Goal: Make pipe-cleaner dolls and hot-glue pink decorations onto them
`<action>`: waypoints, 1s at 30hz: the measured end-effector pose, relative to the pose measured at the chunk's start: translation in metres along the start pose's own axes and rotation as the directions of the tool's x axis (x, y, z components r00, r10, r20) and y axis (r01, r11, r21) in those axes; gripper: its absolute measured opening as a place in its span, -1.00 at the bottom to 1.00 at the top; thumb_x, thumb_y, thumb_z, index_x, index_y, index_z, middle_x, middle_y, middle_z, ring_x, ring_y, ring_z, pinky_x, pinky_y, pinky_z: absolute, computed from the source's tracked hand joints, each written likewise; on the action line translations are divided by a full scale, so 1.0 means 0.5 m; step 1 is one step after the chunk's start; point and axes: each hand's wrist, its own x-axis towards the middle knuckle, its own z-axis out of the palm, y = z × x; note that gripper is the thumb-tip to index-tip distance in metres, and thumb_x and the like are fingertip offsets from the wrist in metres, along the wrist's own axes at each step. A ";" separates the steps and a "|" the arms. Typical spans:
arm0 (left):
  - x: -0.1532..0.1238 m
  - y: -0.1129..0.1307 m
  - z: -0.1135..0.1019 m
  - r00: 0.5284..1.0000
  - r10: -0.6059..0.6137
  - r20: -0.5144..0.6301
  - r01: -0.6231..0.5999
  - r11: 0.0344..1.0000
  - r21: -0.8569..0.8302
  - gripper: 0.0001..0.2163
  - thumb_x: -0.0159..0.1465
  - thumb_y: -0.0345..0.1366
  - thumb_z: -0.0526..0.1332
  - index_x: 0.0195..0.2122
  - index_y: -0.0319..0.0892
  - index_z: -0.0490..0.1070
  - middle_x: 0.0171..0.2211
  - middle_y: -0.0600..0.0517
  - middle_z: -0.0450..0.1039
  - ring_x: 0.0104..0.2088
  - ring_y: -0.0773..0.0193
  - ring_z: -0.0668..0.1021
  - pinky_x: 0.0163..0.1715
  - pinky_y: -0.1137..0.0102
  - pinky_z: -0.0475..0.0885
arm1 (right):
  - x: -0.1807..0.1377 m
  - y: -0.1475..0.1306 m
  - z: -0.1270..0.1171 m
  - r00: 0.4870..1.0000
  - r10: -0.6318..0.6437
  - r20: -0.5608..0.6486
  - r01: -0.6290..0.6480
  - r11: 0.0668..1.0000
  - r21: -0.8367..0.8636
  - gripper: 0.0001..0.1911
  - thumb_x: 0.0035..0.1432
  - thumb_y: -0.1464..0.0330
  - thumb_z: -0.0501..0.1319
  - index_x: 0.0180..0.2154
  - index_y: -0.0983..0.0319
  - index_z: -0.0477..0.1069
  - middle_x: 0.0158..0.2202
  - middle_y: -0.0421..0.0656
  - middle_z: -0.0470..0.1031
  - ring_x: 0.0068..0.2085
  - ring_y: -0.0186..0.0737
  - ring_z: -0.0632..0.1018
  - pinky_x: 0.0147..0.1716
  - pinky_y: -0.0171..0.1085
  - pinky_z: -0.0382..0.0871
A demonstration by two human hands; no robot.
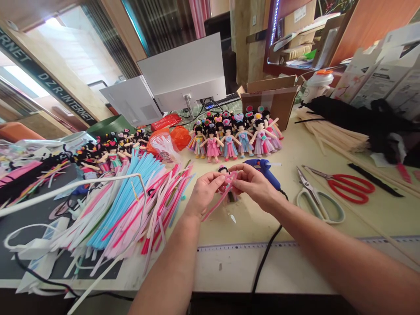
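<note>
Both hands meet over the middle of the table. My left hand [204,192] pinches a small pipe-cleaner doll [226,179] with a black head, and a pink pipe cleaner [215,205] trails down from it. My right hand [254,181] grips the same doll from the right, fingers closed on its pink wrapping. A blue glue gun [264,168] lies just behind my right hand, its black cord [265,253] running off the table's front edge.
A heap of blue, pink and white pipe cleaners [131,205] lies to the left. Finished dolls [234,135] stand in rows behind, more at the back left [111,151]. White-handled scissors [316,199] and red-handled scissors [348,186] lie right. A cardboard box [275,96] and monitors [183,72] stand behind.
</note>
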 end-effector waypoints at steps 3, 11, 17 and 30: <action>0.000 0.001 0.002 1.000 -0.014 0.013 0.014 1.000 0.002 -0.77 0.05 -0.18 0.38 -0.42 -0.27 0.52 -0.53 0.06 0.48 -0.52 0.43 0.43 -0.43 0.47 0.35 | 0.001 0.003 -0.001 0.999 -0.041 0.006 0.041 0.997 -0.058 -0.65 -0.02 0.26 0.29 -0.16 0.20 0.37 -0.56 -0.37 0.31 -0.54 -0.38 0.36 -0.52 -0.30 0.26; -0.002 0.006 0.013 0.997 -0.070 0.026 0.072 0.995 -0.069 -0.73 -0.04 -0.18 0.45 -0.45 -0.25 0.49 -0.53 0.09 0.47 -0.54 0.44 0.45 -0.43 0.47 0.37 | 0.005 0.017 -0.004 0.997 -0.071 0.020 0.073 0.981 -0.180 -0.56 -0.01 0.27 0.23 -0.04 0.23 0.45 -0.45 -0.25 0.41 -0.49 -0.34 0.36 -0.48 -0.27 0.28; -0.004 0.004 0.009 1.000 0.009 0.018 -0.008 0.998 -0.059 -0.75 0.01 -0.24 0.43 -0.34 -0.25 0.50 -0.46 0.03 0.54 -0.44 0.35 0.55 -0.35 0.42 0.44 | 0.002 0.007 -0.005 0.998 -0.057 -0.009 0.054 0.981 -0.185 -0.55 0.00 0.26 0.25 -0.03 0.23 0.47 -0.34 -0.17 0.50 -0.42 -0.31 0.42 -0.39 -0.25 0.35; -0.021 0.020 0.025 0.979 0.201 -0.025 -0.190 0.957 0.218 -0.82 0.09 -0.24 0.34 -0.32 -0.21 0.53 -0.45 0.02 0.58 -0.44 0.24 0.60 -0.37 0.36 0.53 | -0.001 -0.001 0.000 1.000 -0.004 -0.017 0.003 0.998 -0.063 -0.50 -0.04 0.25 0.29 -0.02 0.29 0.48 -0.45 -0.23 0.43 -0.47 -0.36 0.38 -0.46 -0.29 0.28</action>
